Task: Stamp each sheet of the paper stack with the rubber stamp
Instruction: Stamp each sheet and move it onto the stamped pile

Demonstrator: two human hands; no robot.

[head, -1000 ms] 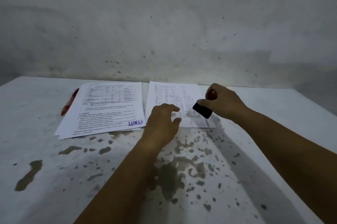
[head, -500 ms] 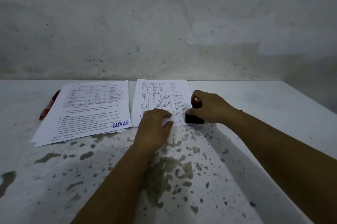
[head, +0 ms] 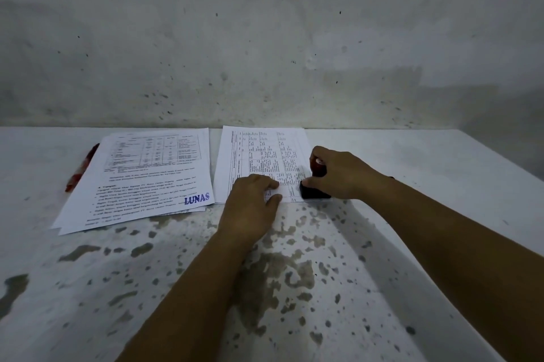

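- The left hand (head: 253, 205) lies flat, fingers loosely spread and gripping nothing, pressing down the near edge of the right-hand paper stack (head: 259, 155).
- Just to its right, the right hand (head: 338, 173) is clenched around the rubber stamp (head: 312, 192), whose black base sits on the stack's near right corner; a red handle shows between the fingers.
- The top sheet there carries printed tables.
- Left of the left hand, a second pile of sheets (head: 141, 176) lies apart, its top page marked "LUNAS" (head: 196, 199) in blue.
- Beyond that pile's left edge a red pen-like thing (head: 82, 167) pokes out.
- The table (head: 294, 273) is white, with worn dark patches.
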